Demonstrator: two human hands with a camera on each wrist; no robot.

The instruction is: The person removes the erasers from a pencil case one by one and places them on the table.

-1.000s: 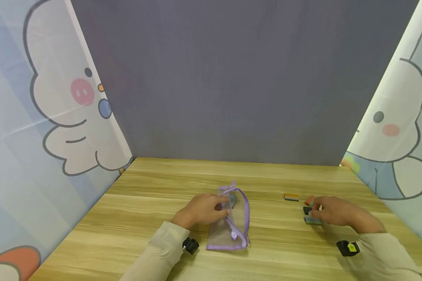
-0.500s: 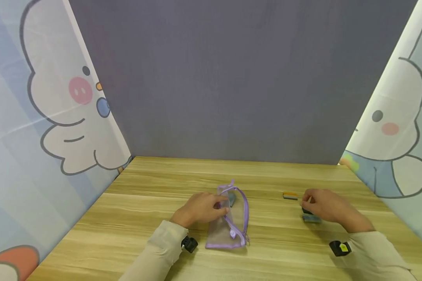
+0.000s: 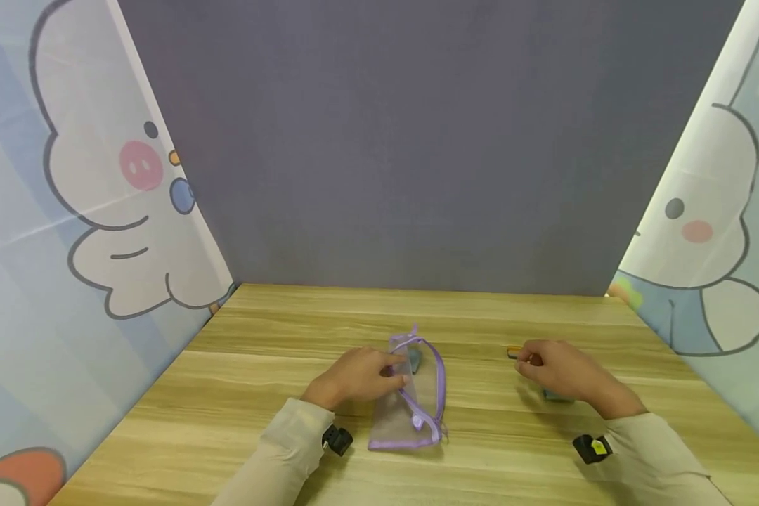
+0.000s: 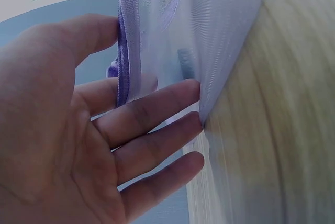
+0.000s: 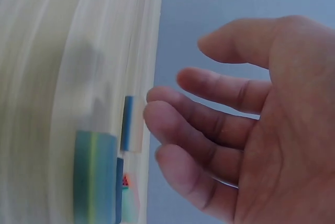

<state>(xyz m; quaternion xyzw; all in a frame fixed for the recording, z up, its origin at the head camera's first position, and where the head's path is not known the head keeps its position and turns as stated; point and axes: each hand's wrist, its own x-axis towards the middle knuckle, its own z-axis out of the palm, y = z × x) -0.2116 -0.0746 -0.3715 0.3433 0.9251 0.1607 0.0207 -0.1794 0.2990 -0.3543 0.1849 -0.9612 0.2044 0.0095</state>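
A translucent mesh zip pouch [image 3: 395, 425] with purple trim lies mid-table in the head view, a small grey-blue piece [image 3: 414, 360] showing through it. My left hand [image 3: 357, 378] is at its mouth. In the left wrist view, the thumb touches the purple zip edge [image 4: 124, 51] and spread, fairly straight fingers touch the mesh. My right hand [image 3: 559, 369] hovers by a small orange-and-grey block [image 3: 514, 351], partly covering it. In the right wrist view its fingers are relaxed, thumb apart, holding nothing. A green-and-blue block [image 5: 94, 177] lies below that hand.
Beside the green-and-blue block are a dark block [image 5: 119, 190] and a small piece with a watermelon print [image 5: 128, 198]. A grey panel [image 3: 379, 154] rises behind the wooden table [image 3: 278, 316], and cartoon-printed cloths hang at left [image 3: 13, 295] and right [image 3: 727, 309].
My right hand has moved left and slightly away from me, from over the black block to the orange-and-grey one. My left hand stays at the pouch mouth.
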